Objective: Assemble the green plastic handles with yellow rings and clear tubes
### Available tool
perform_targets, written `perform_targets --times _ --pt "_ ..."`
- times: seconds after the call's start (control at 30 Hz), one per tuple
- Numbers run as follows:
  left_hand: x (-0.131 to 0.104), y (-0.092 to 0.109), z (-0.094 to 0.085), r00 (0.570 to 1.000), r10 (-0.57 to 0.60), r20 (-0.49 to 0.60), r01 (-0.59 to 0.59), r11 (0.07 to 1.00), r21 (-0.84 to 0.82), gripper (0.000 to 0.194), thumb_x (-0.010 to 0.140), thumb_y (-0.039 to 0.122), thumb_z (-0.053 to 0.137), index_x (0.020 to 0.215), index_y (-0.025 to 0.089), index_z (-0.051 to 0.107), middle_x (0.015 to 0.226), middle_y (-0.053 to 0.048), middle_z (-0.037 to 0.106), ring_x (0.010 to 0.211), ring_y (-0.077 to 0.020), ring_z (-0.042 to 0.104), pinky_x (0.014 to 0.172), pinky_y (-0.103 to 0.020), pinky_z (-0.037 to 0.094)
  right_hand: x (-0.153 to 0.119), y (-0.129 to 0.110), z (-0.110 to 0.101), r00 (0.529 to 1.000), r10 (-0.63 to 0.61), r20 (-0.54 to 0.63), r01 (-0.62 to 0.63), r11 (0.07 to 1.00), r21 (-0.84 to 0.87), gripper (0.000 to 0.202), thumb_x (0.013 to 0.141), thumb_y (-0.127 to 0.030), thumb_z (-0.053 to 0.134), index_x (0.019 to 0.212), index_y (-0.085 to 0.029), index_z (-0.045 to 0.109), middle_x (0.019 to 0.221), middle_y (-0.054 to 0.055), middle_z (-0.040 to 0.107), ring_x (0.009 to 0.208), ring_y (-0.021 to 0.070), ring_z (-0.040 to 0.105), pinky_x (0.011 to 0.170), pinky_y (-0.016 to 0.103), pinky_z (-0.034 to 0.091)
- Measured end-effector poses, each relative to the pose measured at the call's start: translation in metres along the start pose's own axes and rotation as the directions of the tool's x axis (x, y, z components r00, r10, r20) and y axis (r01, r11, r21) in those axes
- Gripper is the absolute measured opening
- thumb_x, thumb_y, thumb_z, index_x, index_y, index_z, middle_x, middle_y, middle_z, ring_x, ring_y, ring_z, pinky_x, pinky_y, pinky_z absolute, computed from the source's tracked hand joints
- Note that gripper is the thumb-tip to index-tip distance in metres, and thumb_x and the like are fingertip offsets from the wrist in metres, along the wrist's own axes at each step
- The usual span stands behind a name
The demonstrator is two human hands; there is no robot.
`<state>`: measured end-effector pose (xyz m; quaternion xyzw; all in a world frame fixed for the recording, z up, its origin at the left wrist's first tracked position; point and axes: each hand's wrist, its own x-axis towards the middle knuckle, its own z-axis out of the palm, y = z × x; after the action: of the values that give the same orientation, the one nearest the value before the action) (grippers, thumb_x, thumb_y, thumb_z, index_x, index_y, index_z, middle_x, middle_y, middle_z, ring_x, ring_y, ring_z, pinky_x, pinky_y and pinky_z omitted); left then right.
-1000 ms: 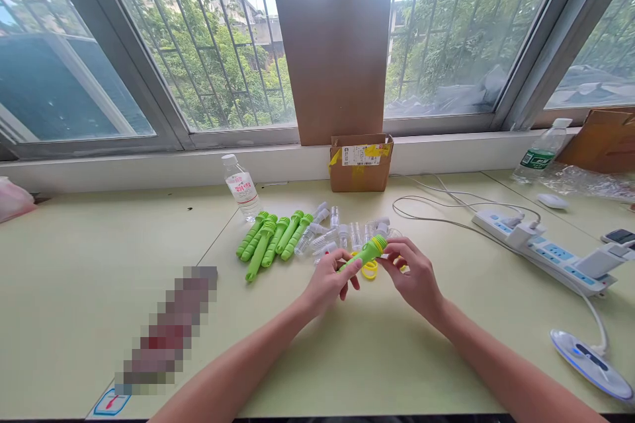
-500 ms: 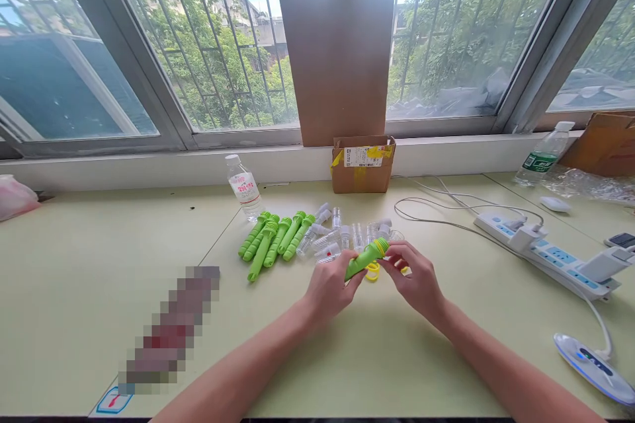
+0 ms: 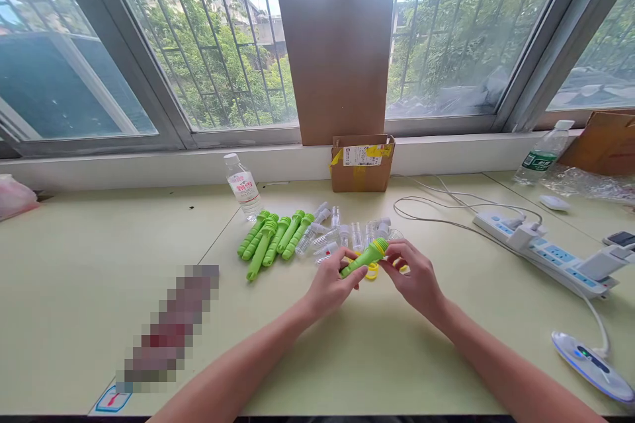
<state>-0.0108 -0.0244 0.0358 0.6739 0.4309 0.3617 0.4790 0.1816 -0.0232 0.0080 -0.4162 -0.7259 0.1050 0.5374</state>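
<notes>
My left hand [image 3: 333,283] is closed around the lower body of a green plastic tube [image 3: 364,258], which tilts up to the right. A yellow ring [image 3: 380,246] sits around the tube's ribbed end. There, the fingers of my right hand [image 3: 413,271] pinch at the tip; exactly what they grip is partly hidden. Loose yellow rings [image 3: 371,271] lie on the table under the tube. Several more green tubes [image 3: 262,250] with ribbed ends lie to the left. Beyond my hands is a group of clear vials [image 3: 325,236] with white caps, some lying and some upright.
A water bottle [image 3: 243,186] stands behind the green tubes. A small cardboard box [image 3: 362,175] is at the back against the sill. To the right are a power strip [image 3: 550,254] with cables, a white oval device [image 3: 592,367] and another bottle [image 3: 543,155].
My left hand's fingers have shifted on the green tube, and more of its body shows. My right hand stays at the ribbed end.
</notes>
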Motion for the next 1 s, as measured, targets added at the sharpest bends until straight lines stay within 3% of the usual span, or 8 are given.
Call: perform_targets --times 0.13,0.3,0.37,0.5,0.63,0.8,1.0 --pt "0.002 -0.001 -0.003 0.993 -0.09 0.077 0.099 0.987 -0.127 0.037 0.08 0.052 0.06 0.093 0.02 0.048 0.06 0.004 0.06 0.035 -0.0051 0.037 0.035 -0.018 0.028 0.001 -0.003 -0.001 1.0 -0.013 -0.02 0.013 1.0 -0.009 0.008 0.088 -0.025 0.058 0.083 -0.022 0.054 0.091 0.004 0.062 0.059 0.0119 0.06 0.049 0.026 0.054" --pt "0.006 -0.002 -0.007 0.978 -0.127 0.168 0.158 0.969 -0.188 0.039 0.083 0.056 0.054 0.093 0.018 0.051 0.061 0.0 0.063 0.035 -0.0065 0.041 0.036 -0.018 0.028 0.001 -0.002 -0.002 0.999 -0.027 -0.02 0.027 1.0 0.0 0.006 0.088 -0.023 0.059 0.084 -0.022 0.055 0.092 0.004 0.062 0.06 0.0119 0.06 0.049 0.027 0.054" --pt "0.006 -0.002 -0.008 0.989 -0.084 0.125 0.095 0.992 -0.081 0.039 0.084 0.055 0.052 0.093 0.017 0.055 0.063 -0.001 0.063 0.038 -0.0075 0.044 0.038 -0.02 0.031 0.0 -0.001 -0.002 0.999 -0.04 -0.025 0.04 0.999 -0.005 0.006 0.088 -0.022 0.059 0.083 -0.022 0.055 0.091 0.004 0.062 0.06 0.0117 0.059 0.049 0.027 0.054" --pt "0.005 -0.005 -0.005 0.983 0.176 -0.043 -0.157 0.945 0.286 0.034 0.08 0.049 0.061 0.097 0.019 0.063 0.069 0.0 0.062 0.057 -0.0111 0.051 0.054 -0.023 0.039 -0.001 0.0 -0.001 0.997 -0.071 -0.044 0.07 0.997 -0.03 0.006 0.088 -0.019 0.058 0.083 -0.021 0.056 0.091 0.004 0.062 0.06 0.0115 0.058 0.05 0.027 0.054" --pt "0.003 -0.011 -0.002 0.962 0.255 -0.101 -0.196 0.897 0.396 0.026 0.08 0.039 0.064 0.096 0.019 0.06 0.069 0.001 0.061 0.06 -0.0117 0.051 0.057 -0.023 0.038 0.0 -0.002 -0.002 0.993 -0.098 -0.062 0.096 0.995 -0.035 0.007 0.087 -0.016 0.059 0.084 -0.021 0.056 0.09 0.003 0.062 0.06 0.0108 0.057 0.051 0.026 0.053" --pt "0.002 -0.011 0.0 0.955 0.273 -0.116 -0.219 0.913 0.343 0.017 0.082 0.035 0.061 0.089 0.019 0.06 0.067 0.002 0.058 0.058 -0.0105 0.048 0.054 -0.022 0.036 0.0 -0.005 -0.001 0.995 -0.082 -0.056 0.081 0.996 -0.023 0.008 0.086 -0.014 0.06 0.084 -0.021 0.055 0.091 0.003 0.061 0.059 0.0098 0.056 0.05 0.025 0.052" --pt "0.0 -0.006 0.003 0.994 0.074 -0.077 -0.07 0.996 0.055 0.027 0.08 0.043 0.063 0.085 0.017 0.056 0.065 0.001 0.06 0.048 -0.0081 0.045 0.043 -0.019 0.034 -0.001 -0.003 0.002 0.999 -0.025 -0.022 0.025 1.0 -0.003 0.009 0.086 -0.014 0.058 0.09 -0.021 0.054 0.098 0.005 0.06 0.06 0.01 0.058 0.049 0.025 0.052"
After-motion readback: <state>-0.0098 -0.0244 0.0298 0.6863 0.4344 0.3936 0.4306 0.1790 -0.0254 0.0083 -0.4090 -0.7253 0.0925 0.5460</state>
